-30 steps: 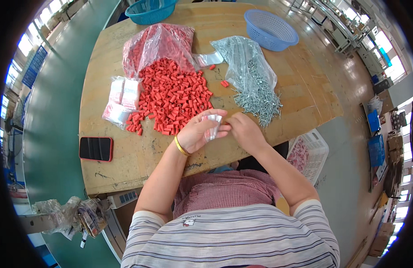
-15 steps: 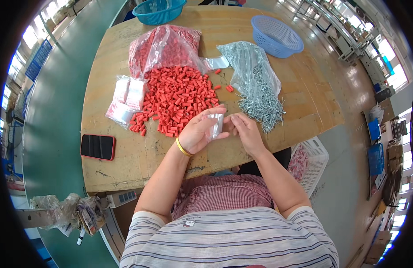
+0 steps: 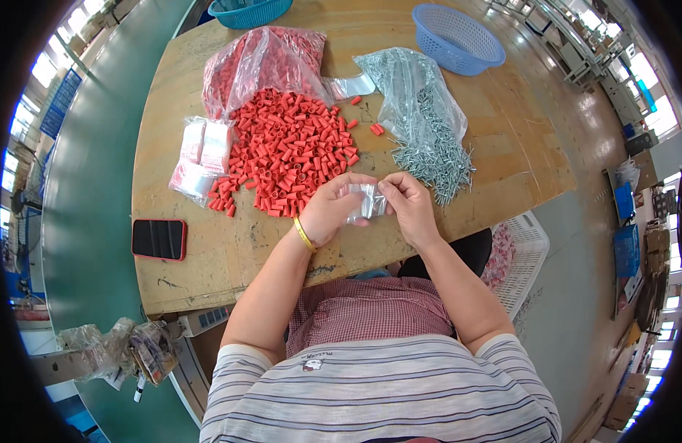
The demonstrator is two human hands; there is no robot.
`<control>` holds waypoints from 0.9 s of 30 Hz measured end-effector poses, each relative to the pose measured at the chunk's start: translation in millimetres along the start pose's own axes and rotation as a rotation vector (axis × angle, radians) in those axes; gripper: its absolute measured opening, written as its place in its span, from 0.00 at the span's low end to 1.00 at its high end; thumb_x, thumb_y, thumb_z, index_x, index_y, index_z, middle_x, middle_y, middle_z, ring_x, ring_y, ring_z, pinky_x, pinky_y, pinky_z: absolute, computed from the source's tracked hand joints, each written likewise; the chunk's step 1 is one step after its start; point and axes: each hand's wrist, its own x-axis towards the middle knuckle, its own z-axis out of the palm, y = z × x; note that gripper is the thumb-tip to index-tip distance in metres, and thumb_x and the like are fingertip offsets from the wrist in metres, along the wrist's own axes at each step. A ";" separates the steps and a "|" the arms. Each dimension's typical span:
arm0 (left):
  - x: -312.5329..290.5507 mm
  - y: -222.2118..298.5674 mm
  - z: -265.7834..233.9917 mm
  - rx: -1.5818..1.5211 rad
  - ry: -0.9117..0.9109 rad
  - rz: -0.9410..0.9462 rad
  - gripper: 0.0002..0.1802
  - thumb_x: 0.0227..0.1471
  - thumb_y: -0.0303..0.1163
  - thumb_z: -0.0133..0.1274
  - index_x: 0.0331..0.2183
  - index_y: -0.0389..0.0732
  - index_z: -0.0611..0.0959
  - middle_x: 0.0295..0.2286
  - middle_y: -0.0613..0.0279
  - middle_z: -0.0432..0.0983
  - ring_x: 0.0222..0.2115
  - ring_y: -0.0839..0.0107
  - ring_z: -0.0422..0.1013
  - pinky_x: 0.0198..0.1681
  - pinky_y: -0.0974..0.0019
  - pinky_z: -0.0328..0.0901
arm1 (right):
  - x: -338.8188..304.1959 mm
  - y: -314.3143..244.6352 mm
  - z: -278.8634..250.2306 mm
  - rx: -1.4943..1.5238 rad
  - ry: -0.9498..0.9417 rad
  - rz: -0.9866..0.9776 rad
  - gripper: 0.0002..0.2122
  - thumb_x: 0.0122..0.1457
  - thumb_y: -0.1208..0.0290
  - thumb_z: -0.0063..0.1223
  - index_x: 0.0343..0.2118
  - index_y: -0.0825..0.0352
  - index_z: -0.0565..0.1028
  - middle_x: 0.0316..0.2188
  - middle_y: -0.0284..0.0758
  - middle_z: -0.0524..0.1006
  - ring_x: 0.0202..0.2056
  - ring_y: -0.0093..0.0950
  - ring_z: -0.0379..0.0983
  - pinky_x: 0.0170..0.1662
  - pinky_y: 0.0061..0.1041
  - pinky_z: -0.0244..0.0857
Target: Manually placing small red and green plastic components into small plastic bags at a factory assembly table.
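Note:
Near the table's front edge, my left hand (image 3: 331, 210) holds a small clear plastic bag (image 3: 367, 204) between thumb and fingers. My right hand (image 3: 410, 208) pinches the right end of the same bag. Just beyond my left hand lies a heap of red plastic caps (image 3: 289, 151), spilling from a large clear bag (image 3: 263, 70). Past my right hand, a pile of silvery screws (image 3: 433, 166) spreads out of another clear bag (image 3: 411, 85). Whether the small bag contains anything cannot be made out.
Left of the caps lie packs of small plastic bags (image 3: 202, 155) and a phone (image 3: 159, 239). At the back stand a teal basket (image 3: 251, 15) and a blue basket (image 3: 459, 44). A white crate (image 3: 529, 258) with pink-and-white packets sits below the table's right front edge.
My right hand has closed in on the small bag and now grips its right end. The bag is spread wider between my hands. The head view has shifted slightly.

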 end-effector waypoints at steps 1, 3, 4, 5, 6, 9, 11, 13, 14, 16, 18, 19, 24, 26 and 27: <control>-0.3 -0.1 0.6 0.025 0.035 0.017 0.14 0.57 0.24 0.48 0.46 0.39 0.73 0.38 0.64 0.75 0.34 0.77 0.73 0.29 0.74 0.73 | -0.5 0.2 0.5 0.012 0.027 -0.003 0.05 0.61 0.71 0.52 0.33 0.67 0.74 0.24 0.23 0.71 0.25 0.11 0.63 0.27 0.13 0.58; 0.8 -1.4 -0.1 0.053 0.059 0.035 0.14 0.55 0.24 0.50 0.45 0.39 0.73 0.36 0.66 0.74 0.32 0.79 0.72 0.27 0.76 0.70 | -0.1 2.6 0.2 0.023 0.054 -0.005 0.05 0.61 0.70 0.52 0.33 0.66 0.73 0.24 0.24 0.71 0.25 0.11 0.63 0.27 0.13 0.57; 1.2 -2.0 -0.4 0.082 0.082 0.054 0.14 0.54 0.24 0.52 0.44 0.40 0.74 0.34 0.67 0.74 0.30 0.82 0.71 0.24 0.78 0.68 | 1.6 7.1 -1.1 0.117 0.074 -0.014 0.05 0.61 0.71 0.52 0.34 0.66 0.73 0.25 0.24 0.71 0.25 0.11 0.63 0.26 0.13 0.58; 1.0 -2.2 -0.1 0.080 0.082 0.053 0.14 0.54 0.24 0.52 0.44 0.40 0.74 0.34 0.67 0.74 0.30 0.82 0.71 0.24 0.78 0.68 | 2.8 5.3 0.4 0.209 0.093 -0.022 0.05 0.61 0.71 0.52 0.34 0.66 0.73 0.25 0.24 0.71 0.25 0.11 0.63 0.26 0.14 0.58; 0.6 -2.2 0.5 0.088 0.083 0.065 0.14 0.53 0.23 0.53 0.43 0.40 0.74 0.32 0.69 0.73 0.28 0.83 0.70 0.23 0.79 0.66 | 2.5 2.2 0.4 0.208 0.092 -0.020 0.05 0.61 0.71 0.52 0.34 0.66 0.73 0.25 0.24 0.71 0.25 0.11 0.63 0.26 0.14 0.58; 0.8 -2.5 0.8 0.100 0.077 0.085 0.15 0.51 0.23 0.55 0.43 0.40 0.74 0.30 0.71 0.72 0.25 0.85 0.67 0.21 0.80 0.63 | -0.4 -9.8 1.4 0.017 -0.008 0.030 0.04 0.62 0.71 0.50 0.35 0.66 0.72 0.26 0.24 0.70 0.26 0.11 0.63 0.26 0.13 0.58; 0.9 -2.6 1.7 0.106 0.071 0.094 0.16 0.51 0.22 0.56 0.43 0.40 0.74 0.30 0.71 0.71 0.24 0.86 0.66 0.21 0.81 0.61 | -0.2 -11.8 2.5 -0.202 -0.128 -0.014 0.04 0.63 0.71 0.48 0.36 0.65 0.70 0.25 0.24 0.70 0.25 0.12 0.63 0.26 0.13 0.57; 0.5 -1.7 3.9 0.074 0.105 0.072 0.17 0.51 0.24 0.57 0.44 0.40 0.74 0.27 0.74 0.70 0.20 0.87 0.62 0.18 0.82 0.56 | -1.6 -9.4 0.9 -0.119 -0.081 0.015 0.04 0.63 0.71 0.48 0.36 0.65 0.70 0.24 0.24 0.69 0.24 0.12 0.63 0.26 0.14 0.57; 0.0 0.2 5.4 0.075 0.102 0.072 0.17 0.51 0.24 0.57 0.44 0.40 0.74 0.27 0.74 0.70 0.20 0.87 0.62 0.18 0.82 0.56 | -1.8 -7.5 -0.6 -0.037 -0.033 0.042 0.04 0.64 0.71 0.47 0.37 0.65 0.69 0.24 0.24 0.69 0.24 0.12 0.63 0.26 0.14 0.57; -1.8 4.6 9.4 0.117 0.144 -0.025 0.16 0.51 0.27 0.59 0.43 0.39 0.76 0.22 0.76 0.68 0.16 0.88 0.58 0.16 0.81 0.51 | -1.3 -4.2 -1.8 0.007 -0.017 0.021 0.05 0.64 0.70 0.47 0.37 0.65 0.69 0.24 0.25 0.69 0.23 0.13 0.62 0.27 0.14 0.57; -2.3 3.9 14.0 0.232 0.142 0.012 0.14 0.51 0.29 0.59 0.41 0.39 0.77 0.21 0.77 0.67 0.15 0.89 0.57 0.16 0.81 0.50 | -2.0 0.3 0.3 0.053 -0.004 0.002 0.05 0.64 0.70 0.47 0.37 0.65 0.69 0.24 0.25 0.69 0.23 0.13 0.62 0.27 0.14 0.57; -2.0 2.9 16.7 0.346 0.140 0.050 0.12 0.52 0.30 0.59 0.39 0.38 0.78 0.19 0.78 0.66 0.14 0.89 0.56 0.15 0.80 0.48 | -1.8 3.3 2.9 0.037 -0.006 -0.050 0.05 0.64 0.70 0.47 0.37 0.65 0.69 0.25 0.25 0.69 0.23 0.13 0.62 0.27 0.14 0.57; 2.6 -8.1 15.6 0.233 0.227 0.145 0.08 0.54 0.31 0.58 0.35 0.39 0.80 0.18 0.78 0.66 0.14 0.89 0.56 0.15 0.81 0.48 | -3.2 3.8 1.9 -0.033 0.017 -0.097 0.05 0.64 0.70 0.47 0.37 0.66 0.70 0.28 0.25 0.69 0.27 0.13 0.64 0.30 0.14 0.59; 2.5 -8.1 14.5 0.170 0.227 0.140 0.08 0.54 0.32 0.57 0.35 0.39 0.81 0.18 0.78 0.67 0.14 0.90 0.56 0.16 0.81 0.48 | -1.9 6.1 0.1 -0.066 -0.017 -0.142 0.06 0.64 0.70 0.49 0.36 0.67 0.71 0.29 0.25 0.71 0.30 0.13 0.65 0.34 0.15 0.61; 2.3 -10.1 13.4 0.229 0.234 0.149 0.08 0.54 0.32 0.57 0.36 0.39 0.81 0.18 0.78 0.67 0.15 0.90 0.56 0.16 0.81 0.49 | -1.6 6.0 0.7 -0.066 -0.018 -0.143 0.06 0.64 0.70 0.49 0.36 0.67 0.71 0.29 0.25 0.71 0.30 0.13 0.65 0.34 0.15 0.61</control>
